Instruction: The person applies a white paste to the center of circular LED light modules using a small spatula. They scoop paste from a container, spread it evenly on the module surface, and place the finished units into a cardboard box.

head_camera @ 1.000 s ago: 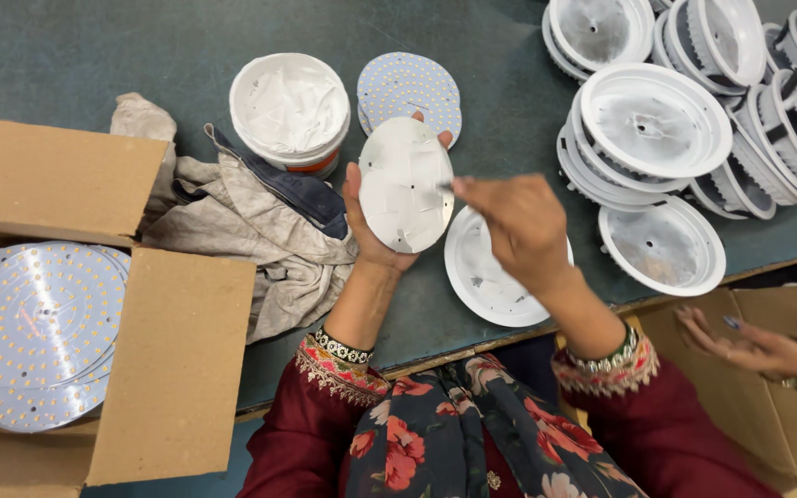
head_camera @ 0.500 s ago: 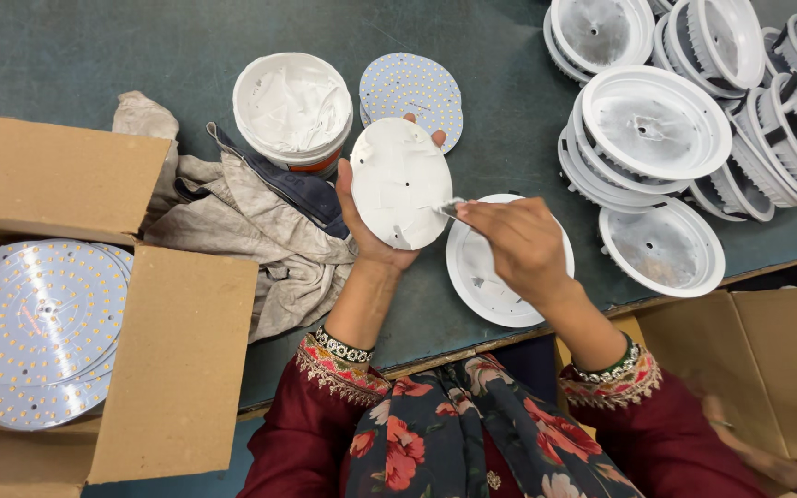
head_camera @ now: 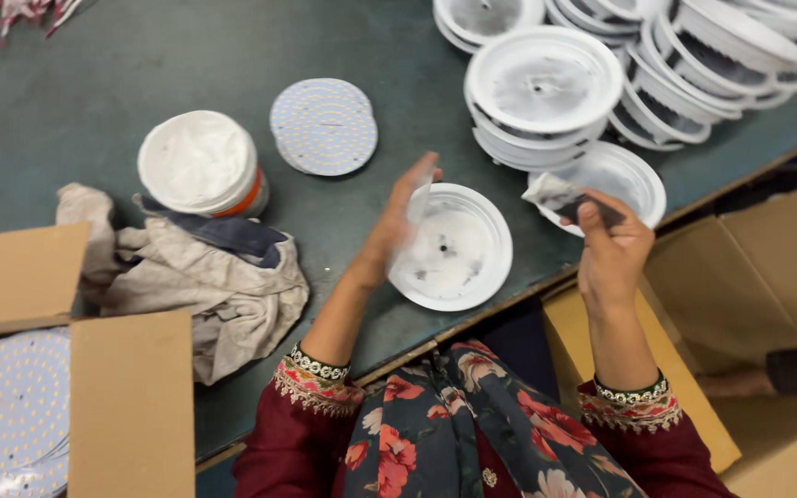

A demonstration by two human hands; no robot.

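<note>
White dish (head_camera: 454, 247) under blurred left hand (head_camera: 398, 221), fingers straight together; right hand (head_camera: 612, 249) pinches smeared spreader (head_camera: 560, 195); paste applied, stack (head_camera: 546, 88) beyond fingertips untouched.

Motion-blurred left hand (head_camera: 397, 221), perhaps on a disc; box (head_camera: 66, 369) of discs cut off.

A dark green table (head_camera: 122, 74) fills the view, with brown cardboard boxes (head_camera: 131, 406) at its near edge.
</note>
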